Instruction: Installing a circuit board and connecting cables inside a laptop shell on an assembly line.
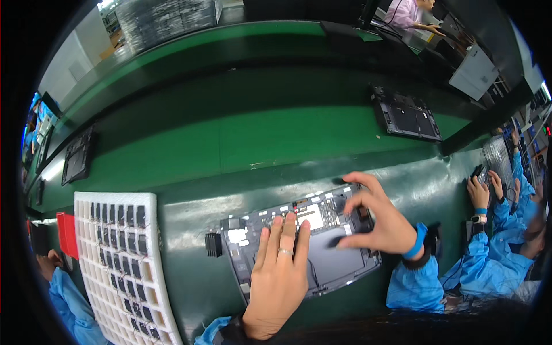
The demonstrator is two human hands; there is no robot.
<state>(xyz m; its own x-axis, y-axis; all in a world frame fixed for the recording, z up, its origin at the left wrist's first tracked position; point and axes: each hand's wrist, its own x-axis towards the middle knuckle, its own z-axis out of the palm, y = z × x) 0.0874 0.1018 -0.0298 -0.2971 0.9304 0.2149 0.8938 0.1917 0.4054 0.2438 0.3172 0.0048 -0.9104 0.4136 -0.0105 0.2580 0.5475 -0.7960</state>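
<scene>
Opened tablet chassis [322, 261], grey, circuit boards exposed, lies near the middle of the green bench [190, 149]. Left hand [280, 276] rests flat on it, fingers extended, ring on one finger, grasping nothing. Right hand [376, 215], blue wrist strap, pinches at the boards along the chassis's far edge; what it holds cannot be told. Small black part [213, 244] just left of the chassis. White tray [123, 261] of dark components further left. Second opened chassis [405, 115] far right.

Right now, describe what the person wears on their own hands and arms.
Both hands are bare. The left hand has a silver ring on one finger. The right hand has a blue wristband over a dark cuff. Both sleeves are light blue.
</scene>
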